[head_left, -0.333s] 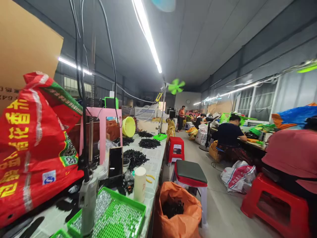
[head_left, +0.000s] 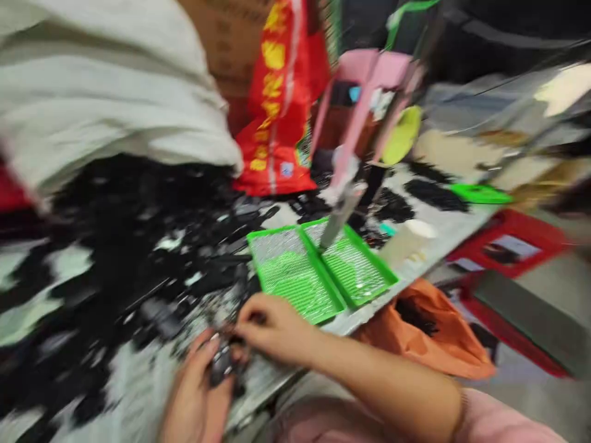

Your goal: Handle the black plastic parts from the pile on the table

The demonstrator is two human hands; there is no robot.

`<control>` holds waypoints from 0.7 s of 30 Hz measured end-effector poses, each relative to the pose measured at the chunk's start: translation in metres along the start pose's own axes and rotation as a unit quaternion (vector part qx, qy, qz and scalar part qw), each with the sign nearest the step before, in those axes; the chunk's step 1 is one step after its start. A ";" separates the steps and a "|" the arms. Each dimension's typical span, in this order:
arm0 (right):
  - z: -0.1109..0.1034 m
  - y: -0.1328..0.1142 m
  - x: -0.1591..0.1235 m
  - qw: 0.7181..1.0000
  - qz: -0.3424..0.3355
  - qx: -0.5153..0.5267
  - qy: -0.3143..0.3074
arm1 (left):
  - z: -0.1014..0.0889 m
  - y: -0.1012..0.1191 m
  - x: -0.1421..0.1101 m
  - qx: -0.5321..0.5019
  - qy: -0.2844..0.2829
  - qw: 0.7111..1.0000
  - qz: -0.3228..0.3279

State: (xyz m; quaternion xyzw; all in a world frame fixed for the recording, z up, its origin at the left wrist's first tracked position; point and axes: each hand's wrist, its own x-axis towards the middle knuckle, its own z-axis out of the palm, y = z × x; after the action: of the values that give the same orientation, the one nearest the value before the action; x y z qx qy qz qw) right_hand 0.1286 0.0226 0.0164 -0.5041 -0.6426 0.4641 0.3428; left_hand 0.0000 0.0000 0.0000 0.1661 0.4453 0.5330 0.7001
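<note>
1. Head view, risk: dark shiny part [head_left: 221, 364] sits in L hand [head_left: 194, 384], just below R hand [head_left: 272, 326] fingertips. Could slip, prob. b/c it's small & smooth; if dropped, it'd be hard to spot among the loose black pieces [head_left: 106, 227] beyond & left of the hands. R forearm lies near the green tray [head_left: 276, 229] just past R hand; an elbow/wrist swing might knock it & spill the small shiny bits inside. Orange sack [head_left: 462, 351], right of R hand & below table edge, could catch strays.

2. Head view, pose: L hand comes up from below, fingers part-curled around the part, thumb side up. R forearm reaches in from lower right, approx. level; wrist bent a bit, fingers curled in, tips at the part. Too blurred: can't tell if R tips meet or pinch anything.
</note>
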 end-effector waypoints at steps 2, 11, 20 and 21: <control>-0.001 0.002 0.003 0.998 0.051 0.044 0.013 | -0.011 0.000 -0.003 -0.016 0.028 0.999 -0.003; -0.002 -0.003 0.015 0.977 0.138 0.132 -0.095 | -0.009 0.002 -0.003 0.043 0.053 0.997 -0.035; 0.001 -0.003 0.028 0.975 0.160 0.106 -0.116 | -0.009 0.007 -0.005 0.044 0.060 0.997 -0.031; 0.000 -0.004 0.029 0.974 0.162 0.104 -0.120 | -0.009 0.007 -0.005 0.045 0.056 0.997 -0.030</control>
State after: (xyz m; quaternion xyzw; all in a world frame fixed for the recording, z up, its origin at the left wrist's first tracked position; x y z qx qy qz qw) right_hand 0.1197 0.0500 0.0188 -0.5042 -0.5370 0.6346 0.2338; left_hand -0.0117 -0.0039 0.0021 0.1542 0.5121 0.4994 0.6816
